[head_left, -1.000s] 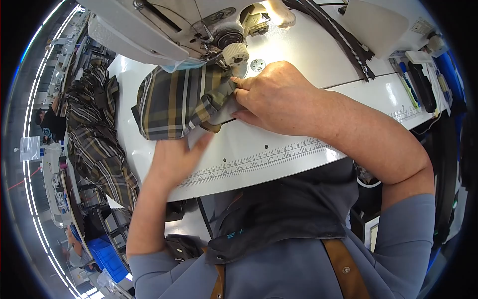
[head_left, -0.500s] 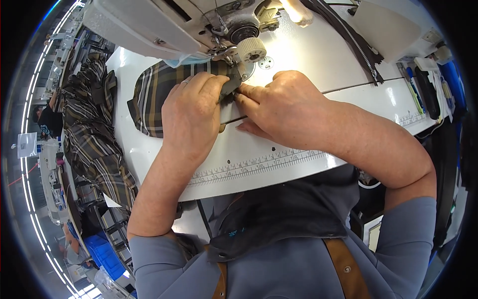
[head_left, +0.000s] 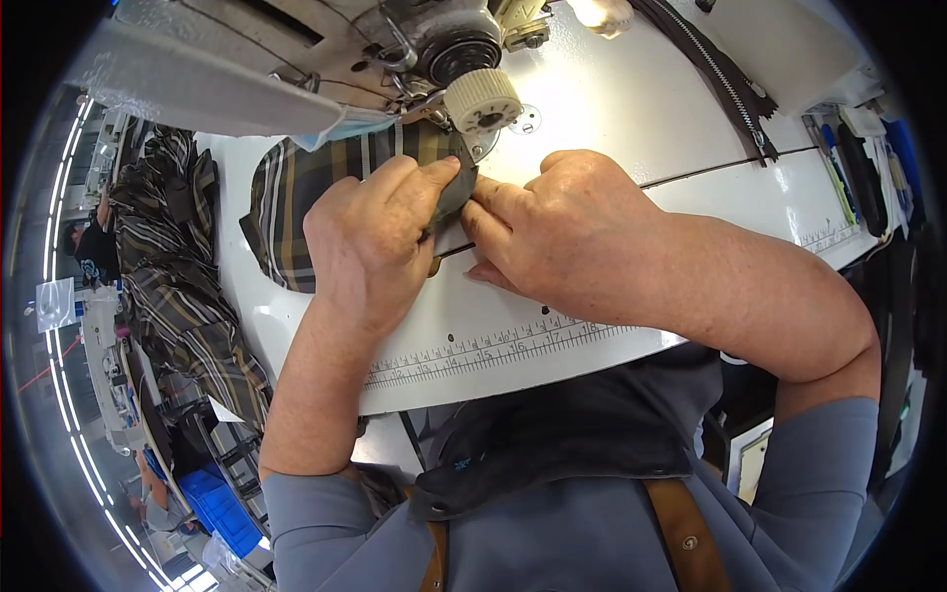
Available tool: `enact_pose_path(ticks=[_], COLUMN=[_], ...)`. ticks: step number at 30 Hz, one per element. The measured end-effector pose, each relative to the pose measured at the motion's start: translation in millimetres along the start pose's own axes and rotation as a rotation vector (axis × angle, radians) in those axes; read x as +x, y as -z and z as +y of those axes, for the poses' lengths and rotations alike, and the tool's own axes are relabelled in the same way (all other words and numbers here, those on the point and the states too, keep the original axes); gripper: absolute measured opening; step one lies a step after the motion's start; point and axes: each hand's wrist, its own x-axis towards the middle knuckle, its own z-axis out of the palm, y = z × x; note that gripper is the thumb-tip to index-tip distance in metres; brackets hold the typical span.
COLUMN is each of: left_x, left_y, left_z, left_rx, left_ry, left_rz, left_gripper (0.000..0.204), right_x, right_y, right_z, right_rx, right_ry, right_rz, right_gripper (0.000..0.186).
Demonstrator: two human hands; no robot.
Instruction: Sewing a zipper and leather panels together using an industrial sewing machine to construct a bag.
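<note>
A white sewing machine [head_left: 232, 84] with a ridged knob [head_left: 482, 102] hangs over the white table. Below its presser area lies a piece of plaid fabric [head_left: 288, 212] in olive, brown and white, with a dark folded edge [head_left: 456, 194] at its right. My left hand [head_left: 370, 237] is closed on that edge, thumb and bent fingers pinching it. My right hand [head_left: 567, 227] is beside it, curled fingertips gripping the same edge just below the needle area, which is partly hidden; its thumb is low against the tabletop.
A pile of plaid fabric [head_left: 180, 321] lies at the left. A dark zipper [head_left: 712, 69] lies at the back right, pens and tools [head_left: 848, 168] at the right edge. A printed ruler [head_left: 513, 347] runs along the front. A co-worker [head_left: 91, 252] and a blue bin [head_left: 212, 508] appear far left.
My left hand has risen from below the fabric onto its folded edge and closed there. My right hand has moved slightly down. The view has shifted a little.
</note>
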Motion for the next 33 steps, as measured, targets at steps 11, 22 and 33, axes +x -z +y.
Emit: enact_pose_path(ticks=[11,22,33], left_x=[4.3,1.4,-0.3], left_y=[-7.8,-10.9,-16.7], left_z=[1.4,4.9,5.9], left_rx=[-0.32,-0.296,-0.321], left_ry=[0.116,0.109,0.18], left_rz=[0.032,0.059,0.068], left_gripper=[0.029,0.029,0.039], right_x=[-0.2,-2.6,0.9], right_y=[-8.9,1.5,3.8], right_z=[1.2,0.1,4.1], right_rx=[-0.025,0.066,0.199], right_ry=[0.096,-0.011,-0.064], right_rz=[0.184,0.03,0.045], right_gripper=[0.018,0.048,0.044])
